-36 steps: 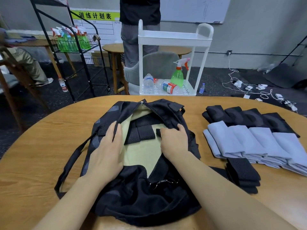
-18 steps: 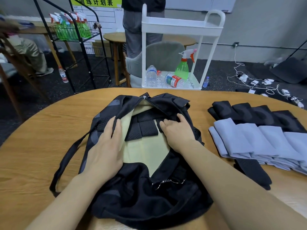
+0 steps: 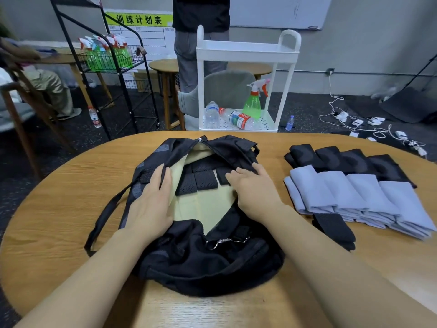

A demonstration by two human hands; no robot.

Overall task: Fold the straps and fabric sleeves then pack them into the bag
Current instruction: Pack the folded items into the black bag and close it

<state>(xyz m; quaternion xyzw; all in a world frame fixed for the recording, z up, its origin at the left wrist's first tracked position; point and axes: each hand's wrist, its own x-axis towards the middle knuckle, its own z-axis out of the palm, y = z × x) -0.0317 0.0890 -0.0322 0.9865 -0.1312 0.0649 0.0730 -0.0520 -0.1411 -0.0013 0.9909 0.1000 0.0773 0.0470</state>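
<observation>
Black bag (image 3: 201,261) unmoved; hands flat, spreading opening (right (image 3: 254,192) edged outward).

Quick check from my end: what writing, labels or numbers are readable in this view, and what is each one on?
"训练计划表": black characters on the yellow-green banner heading the wall chart behind the black rack.
Chart grid headers under the banner: too small and blurred to read.
Red label on the bottle lying in the white cart: print is there but unreadable.
Label on the bottle standing on the floor: unreadable.
The bag, the folded sleeves and the whiteboard: no legible text.
</observation>
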